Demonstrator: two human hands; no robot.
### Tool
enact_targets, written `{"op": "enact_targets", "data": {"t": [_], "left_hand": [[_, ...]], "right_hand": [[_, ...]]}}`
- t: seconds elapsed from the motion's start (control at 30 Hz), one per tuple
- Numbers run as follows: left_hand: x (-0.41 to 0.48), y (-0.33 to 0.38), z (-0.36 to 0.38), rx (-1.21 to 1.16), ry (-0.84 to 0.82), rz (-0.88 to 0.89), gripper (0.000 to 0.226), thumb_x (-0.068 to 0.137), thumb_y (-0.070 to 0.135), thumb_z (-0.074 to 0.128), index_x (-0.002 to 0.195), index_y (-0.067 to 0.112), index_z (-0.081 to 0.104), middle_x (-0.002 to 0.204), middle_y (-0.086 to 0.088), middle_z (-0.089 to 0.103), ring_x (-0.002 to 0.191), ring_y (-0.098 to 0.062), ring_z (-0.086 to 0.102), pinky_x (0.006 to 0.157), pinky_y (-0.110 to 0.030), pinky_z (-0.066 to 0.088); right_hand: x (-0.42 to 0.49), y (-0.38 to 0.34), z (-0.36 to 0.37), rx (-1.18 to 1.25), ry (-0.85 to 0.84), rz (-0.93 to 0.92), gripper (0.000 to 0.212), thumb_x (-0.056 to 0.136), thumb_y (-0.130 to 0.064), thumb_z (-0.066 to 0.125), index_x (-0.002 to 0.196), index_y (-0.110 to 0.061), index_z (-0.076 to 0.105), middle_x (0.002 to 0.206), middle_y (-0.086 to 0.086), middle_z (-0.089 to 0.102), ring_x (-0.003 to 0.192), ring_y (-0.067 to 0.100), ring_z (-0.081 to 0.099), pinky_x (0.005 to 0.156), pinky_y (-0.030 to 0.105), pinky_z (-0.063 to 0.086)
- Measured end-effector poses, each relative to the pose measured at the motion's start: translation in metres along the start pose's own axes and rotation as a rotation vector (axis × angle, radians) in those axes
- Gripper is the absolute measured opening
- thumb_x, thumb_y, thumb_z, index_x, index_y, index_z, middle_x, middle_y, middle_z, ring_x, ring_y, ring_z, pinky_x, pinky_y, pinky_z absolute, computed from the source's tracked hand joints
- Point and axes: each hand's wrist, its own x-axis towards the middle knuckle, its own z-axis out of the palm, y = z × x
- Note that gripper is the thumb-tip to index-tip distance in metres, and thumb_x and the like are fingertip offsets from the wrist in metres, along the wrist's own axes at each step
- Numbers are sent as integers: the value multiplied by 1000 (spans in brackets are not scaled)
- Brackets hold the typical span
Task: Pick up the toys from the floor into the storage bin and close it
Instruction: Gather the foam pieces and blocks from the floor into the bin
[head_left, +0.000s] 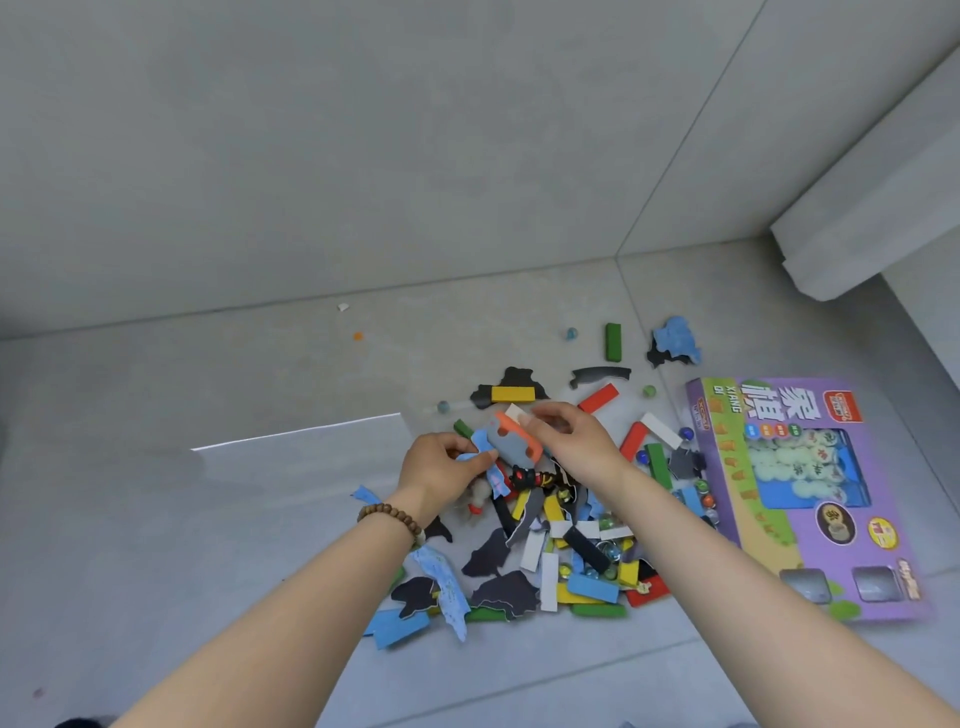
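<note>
Both hands meet above the toy pile (561, 540): left grip (441, 467) pinches blue scraps (480, 441), right grip (566, 441) grasps the grey-orange piece (514, 441), apparently gathering a handful.

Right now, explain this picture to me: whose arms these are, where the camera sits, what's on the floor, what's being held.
One picture, from a camera worn on a person's head, looking down at their own bare arms. The left hand, with a bead bracelet on its wrist, and the right hand together hold a grey and orange toy piece above a pile of toys: coloured blocks, marbles, flat puzzle pieces. A purple game box lies on the grey floor to the right. No storage bin is in view.
</note>
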Motion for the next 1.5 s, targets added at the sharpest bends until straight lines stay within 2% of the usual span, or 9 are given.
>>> {"op": "enact_targets", "data": {"t": [0.1,0.27,0.47,0.63,0.77,0.87,1.1,1.27,1.5], "left_hand": [[0,-1,-4,-47,44,-2,18,80,30,73,74,15,65,77,-2,65,63,-11,52,53,-16,43],[-1,-1,-4,-218,1,-66,18,83,25,71,74,14,59,83,-10,69,69,-18,57,63,-26,48],[-5,3,1,-383,-33,-111,19,86,21,68,75,11,57,71,-6,64,62,-16,56,47,-15,46],[-6,6,1,-527,-65,-154,15,90,20,62,82,10,55,76,-6,65,66,-14,61,51,-13,50],[-5,7,1,-549,-70,-132,14,92,22,60,90,10,55,80,-6,61,70,-19,60,64,-21,54],[-6,11,-1,-623,-83,-87,11,92,19,58,91,9,55,81,-5,64,73,-14,64,65,-17,57],[-7,24,-2,-600,-186,-22,22,93,23,57,105,5,56,97,-9,68,90,-15,66,78,-21,56],[-7,31,-5,-628,-205,-32,14,94,22,56,94,8,52,101,-16,66,84,-16,67,72,-19,57],[-9,25,-14,-736,-287,-42,32,95,19,53,127,20,48,111,-13,66,96,-21,67,80,-26,57]], "right_hand": [[0,-2,1,-45,-29,4,47,90,-37,58,129,-11,53,120,-1,53,103,7,48,83,15,38],[-1,-5,10,-113,-78,-21,40,89,-37,59,120,-12,62,116,2,65,72,7,60,55,8,45],[-7,-11,18,-79,-84,15,35,92,-23,57,126,-11,56,110,-1,57,101,13,53,95,31,47],[-8,-9,18,6,-32,-4,26,91,-19,60,115,-10,62,98,-1,61,89,12,56,69,20,50],[-8,-5,19,128,-7,-20,26,88,-22,64,113,-13,64,102,4,65,93,16,60,70,23,53],[-10,-9,19,279,-49,37,24,90,-25,61,112,-16,63,105,8,65,84,17,62,56,19,52],[-7,-14,12,575,-179,127,36,89,-35,57,120,-16,60,109,4,67,102,17,62,95,29,46],[-6,-17,11,766,-218,164,35,89,-29,58,119,-11,60,111,11,65,104,21,62,93,31,49],[-14,-20,11,598,-191,145,31,88,-33,59,113,-16,63,94,-2,68,88,10,62,77,21,46]]}}
